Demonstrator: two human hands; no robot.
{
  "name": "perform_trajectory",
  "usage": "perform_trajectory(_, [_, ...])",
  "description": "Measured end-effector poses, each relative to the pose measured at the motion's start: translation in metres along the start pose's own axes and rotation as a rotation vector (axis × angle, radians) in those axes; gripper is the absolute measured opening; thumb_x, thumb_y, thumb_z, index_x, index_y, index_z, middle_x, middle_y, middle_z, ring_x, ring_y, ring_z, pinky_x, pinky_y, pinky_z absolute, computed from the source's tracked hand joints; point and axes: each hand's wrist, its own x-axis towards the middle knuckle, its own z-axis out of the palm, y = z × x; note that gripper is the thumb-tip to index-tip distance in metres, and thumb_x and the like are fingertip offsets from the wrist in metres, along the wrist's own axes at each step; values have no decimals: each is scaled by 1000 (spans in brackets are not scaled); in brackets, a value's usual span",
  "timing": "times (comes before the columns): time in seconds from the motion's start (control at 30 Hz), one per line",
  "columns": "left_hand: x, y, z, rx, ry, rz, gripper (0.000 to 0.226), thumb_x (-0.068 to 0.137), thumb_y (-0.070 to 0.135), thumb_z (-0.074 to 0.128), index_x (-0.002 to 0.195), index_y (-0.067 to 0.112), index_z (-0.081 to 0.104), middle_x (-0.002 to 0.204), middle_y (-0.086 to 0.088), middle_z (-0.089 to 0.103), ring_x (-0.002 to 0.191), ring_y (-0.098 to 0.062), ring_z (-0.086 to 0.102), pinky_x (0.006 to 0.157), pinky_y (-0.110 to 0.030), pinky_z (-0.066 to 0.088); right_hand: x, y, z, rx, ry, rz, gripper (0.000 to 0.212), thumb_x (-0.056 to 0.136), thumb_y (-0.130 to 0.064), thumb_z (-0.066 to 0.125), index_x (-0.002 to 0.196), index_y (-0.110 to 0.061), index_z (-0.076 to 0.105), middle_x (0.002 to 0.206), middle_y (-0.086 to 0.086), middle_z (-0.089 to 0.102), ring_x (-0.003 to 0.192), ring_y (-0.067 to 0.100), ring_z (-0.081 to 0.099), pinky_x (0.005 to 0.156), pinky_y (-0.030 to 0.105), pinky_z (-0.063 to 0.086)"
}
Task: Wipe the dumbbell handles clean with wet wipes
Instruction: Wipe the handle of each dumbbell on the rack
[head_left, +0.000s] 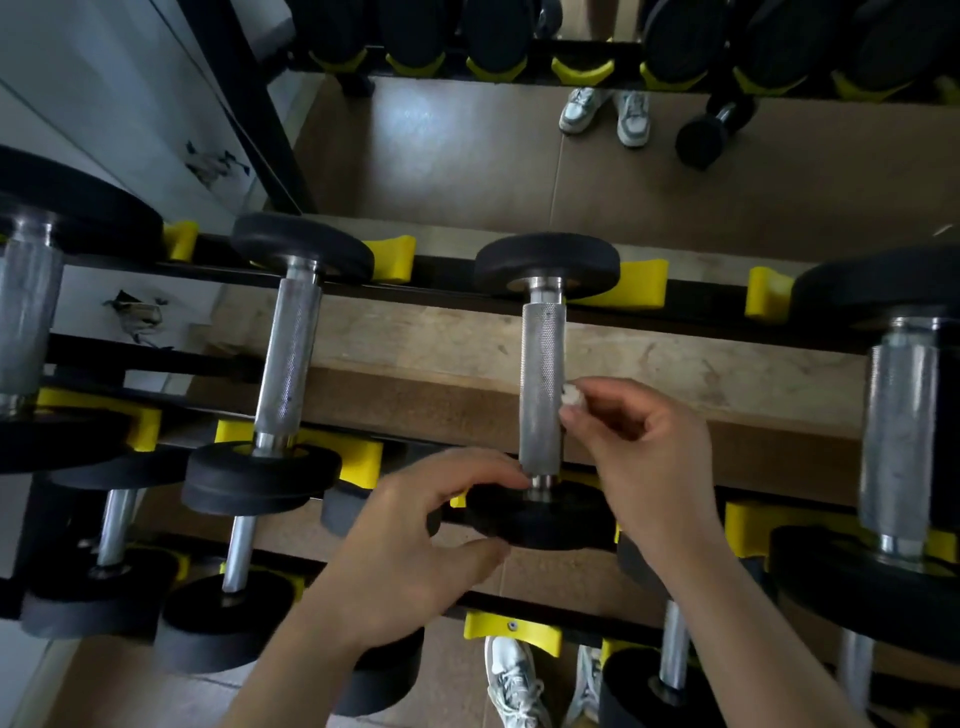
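A dumbbell with a knurled steel handle (543, 384) lies across the top tier of the rack, its black end plates far (545, 262) and near (540, 519). My right hand (649, 447) pinches a small balled-up white wipe (573, 395) against the handle's right side. My left hand (415, 545) reaches to the near end plate, fingers and thumb spread around its left edge; whether it grips the plate is unclear.
More dumbbells lie on the rack: one to the left (288, 364), a large one at far left (26, 322), another at right (904, 415). Yellow cradles (639, 283) hold them. Lower tiers carry further dumbbells. A mirror behind reflects floor, shoes and rack.
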Motion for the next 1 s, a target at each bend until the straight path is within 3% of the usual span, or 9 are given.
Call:
perform_trajectory(0.17, [34, 37, 46, 322, 264, -121, 75, 79, 55, 65, 144, 34, 32, 128, 24, 48, 118, 5, 45, 94, -14, 38, 40, -15, 8, -9, 270, -69, 12, 82, -22, 75, 92, -21, 70, 83, -12, 69, 76, 0, 65, 68, 13, 51])
perform_trajectory(0.27, [55, 38, 58, 392, 347, -83, 54, 81, 44, 68, 126, 25, 45, 98, 12, 60, 89, -11, 59, 73, -28, 51, 55, -20, 9, -139, 319, -206, 12, 85, -19, 72, 97, -15, 73, 89, -6, 69, 81, 2, 63, 71, 9, 47])
perform_trajectory(0.33, [63, 38, 54, 435, 339, -101, 38, 81, 36, 70, 112, 27, 49, 86, 11, 62, 79, -12, 62, 67, -31, 53, 52, -14, 3, -218, 232, -246, 18, 87, -13, 68, 105, -13, 72, 100, -2, 68, 90, 5, 62, 78, 8, 46])
perform_trajectory(0.43, [68, 37, 47, 274, 334, -159, 39, 74, 23, 76, 106, 35, 57, 83, 13, 67, 79, -7, 65, 68, -29, 56, 51, -11, 0, -258, 228, -316, 19, 87, -8, 68, 105, -13, 72, 100, -2, 69, 91, 3, 61, 79, 7, 46])
perform_trajectory(0.6, [69, 30, 27, -76, 167, -174, 60, 70, 2, 77, 98, 52, 61, 90, 6, 74, 83, -12, 71, 73, -42, 60, 42, -12, 3, -348, 288, -383, 13, 85, -8, 70, 97, -10, 74, 91, 1, 71, 80, 9, 65, 71, 14, 50])
perform_trajectory(0.73, [71, 25, 17, -254, 84, -244, 64, 72, -8, 75, 125, 25, 62, 100, 0, 75, 93, -18, 71, 81, -46, 59, 27, -12, 7, -356, 259, -388, 12, 86, -13, 65, 94, -11, 74, 86, -3, 67, 72, 2, 58, 62, 12, 48])
perform_trajectory(0.83, [72, 30, 22, -36, 131, -257, 55, 72, 13, 81, 121, 31, 64, 94, 8, 75, 87, -9, 70, 81, -40, 58, 48, -17, 8, -349, 384, -316, 9, 85, -8, 69, 91, -13, 74, 82, -3, 68, 71, 3, 58, 61, 8, 41])
perform_trajectory(0.93, [79, 49, 20, 471, 197, -217, 30, 76, 48, 72, 103, 33, 68, 88, 12, 71, 84, -7, 66, 76, -32, 54, 24, -13, 1, -342, 247, -236, 11, 84, -12, 70, 94, -16, 74, 84, -6, 70, 73, 1, 62, 62, 11, 47])
perform_trajectory(1.0, [82, 57, 19, 564, 193, -189, 30, 78, 51, 69, 100, 31, 67, 87, 10, 71, 83, -10, 65, 72, -30, 52, 10, -14, -5, -309, 144, -194, 13, 83, -11, 71, 92, -19, 76, 83, -9, 70, 72, -1, 63, 63, 15, 52])
